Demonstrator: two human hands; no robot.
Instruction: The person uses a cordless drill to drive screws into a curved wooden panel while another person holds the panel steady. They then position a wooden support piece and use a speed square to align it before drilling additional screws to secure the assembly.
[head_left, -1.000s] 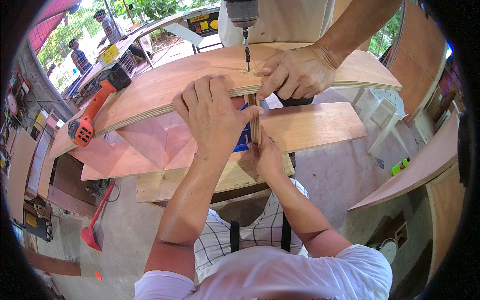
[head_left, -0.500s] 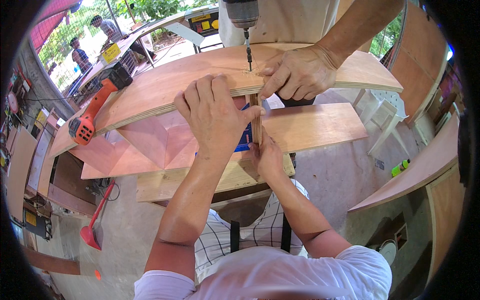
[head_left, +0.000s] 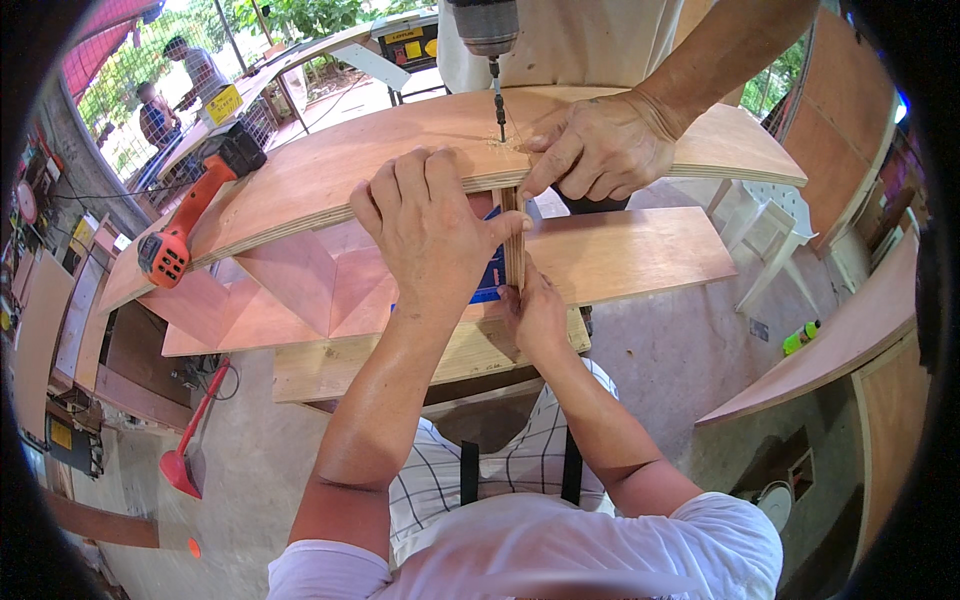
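Observation:
My left hand point(head_left: 430, 220) grips the front edge of a long curved plywood panel point(head_left: 350, 150), fingers over its top and thumb against an upright plywood divider point(head_left: 515, 240) under it. Lower down, my right hand point(head_left: 535, 310) is closed on that divider's front edge. Partly hidden behind my left wrist is a blue flat tool point(head_left: 487, 295). Across from me, a co-worker's hand point(head_left: 610, 145) presses on the panel beside the divider. A power drill point(head_left: 487, 30) stands vertical over the panel, its bit down at the surface among wood shavings; whoever holds it is out of view.
An orange-and-black cordless drill point(head_left: 190, 215) lies on the panel's left end. Below run a lower plywood board point(head_left: 640, 255) and a wooden bench point(head_left: 330, 372). A white plastic chair point(head_left: 770, 225) stands right, a red long-handled tool point(head_left: 190, 440) lower left. Two people are in the background.
The co-worker's forearm has shifted slightly to the right. The background people have moved a little. My own hands stay where they were.

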